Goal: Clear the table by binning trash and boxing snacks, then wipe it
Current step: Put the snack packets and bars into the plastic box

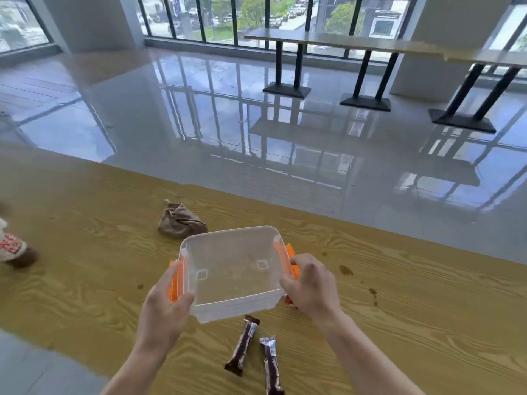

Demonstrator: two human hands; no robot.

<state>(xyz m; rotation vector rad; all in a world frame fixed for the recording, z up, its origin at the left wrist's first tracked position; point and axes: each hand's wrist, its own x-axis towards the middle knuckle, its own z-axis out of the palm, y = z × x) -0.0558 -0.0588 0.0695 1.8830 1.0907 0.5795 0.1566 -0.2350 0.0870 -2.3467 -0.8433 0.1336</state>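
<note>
Your left hand [165,309] and right hand [310,286] grip the box [233,266] — clear rectangular plastic, orange clips [174,283]. Glossy snack bars [242,346] nearby.

Blurred red-patterned object [12,248] cut by left edge, red item [288,301] half hidden

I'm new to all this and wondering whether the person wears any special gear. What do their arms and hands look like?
No gear shows. The left hand and right hand are bare: no gloves, rings or markings visible. The left forearm and right forearm are uncovered down to the picture's edge, with no sleeve, watch, strap or cable in view.
</note>
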